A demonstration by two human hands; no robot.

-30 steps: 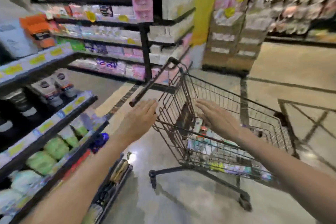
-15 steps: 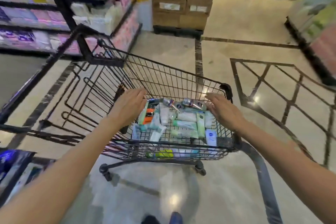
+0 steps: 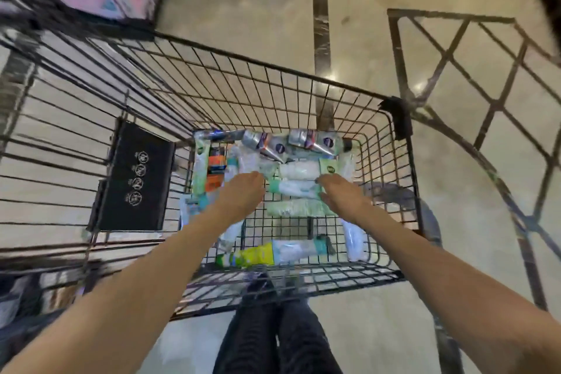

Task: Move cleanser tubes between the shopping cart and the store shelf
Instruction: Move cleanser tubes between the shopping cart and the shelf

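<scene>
Now your left hand (image 3: 243, 191) and right hand (image 3: 343, 194) have dropped into the cart (image 3: 403, 191), fingers loosely spread over the tubes (image 3: 297, 188), gripping nothing.

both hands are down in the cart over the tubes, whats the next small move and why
Probably close the right hand on the white tube with the teal cap lying between the hands. Both hands are low inside the shopping cart; the left hand seems to hold nothing, and that tube lies crosswise at the right fingertips, unburied. Whether those fingers already touch it is unclear.
</scene>
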